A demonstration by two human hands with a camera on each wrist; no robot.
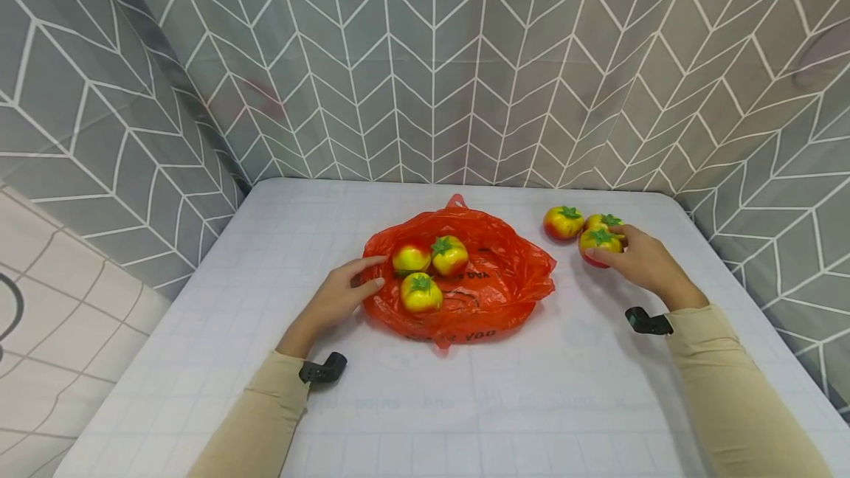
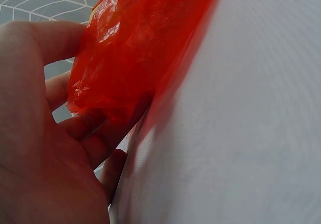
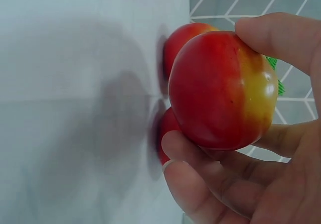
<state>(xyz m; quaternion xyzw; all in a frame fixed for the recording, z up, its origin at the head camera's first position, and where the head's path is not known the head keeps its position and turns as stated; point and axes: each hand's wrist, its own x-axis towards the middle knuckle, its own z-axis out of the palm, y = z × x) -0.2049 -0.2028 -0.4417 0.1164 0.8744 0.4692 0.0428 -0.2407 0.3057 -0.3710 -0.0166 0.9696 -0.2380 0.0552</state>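
Observation:
My right hand (image 1: 640, 260) grips a red-and-yellow persimmon (image 1: 599, 242) with a green leafy top, its fingers and thumb round the sides. In the right wrist view the held persimmon (image 3: 220, 91) is off the table. Behind it are two like it, one persimmon (image 1: 563, 223) on the left and another (image 1: 603, 220) partly hidden. My left hand (image 1: 335, 293) holds the left edge of a red plastic bag (image 1: 494, 301); in the left wrist view its fingers (image 2: 88, 123) bend round the thin film. Three persimmons (image 1: 421, 293) lie in the spread-open bag.
A white-covered table (image 1: 412, 426) bears everything. Grey cloth with white zigzag lines (image 1: 432, 65) hangs behind and at both sides. Pale tiled floor (image 1: 60, 316) shows at the left. Each wrist wears a black strap device (image 1: 323, 369).

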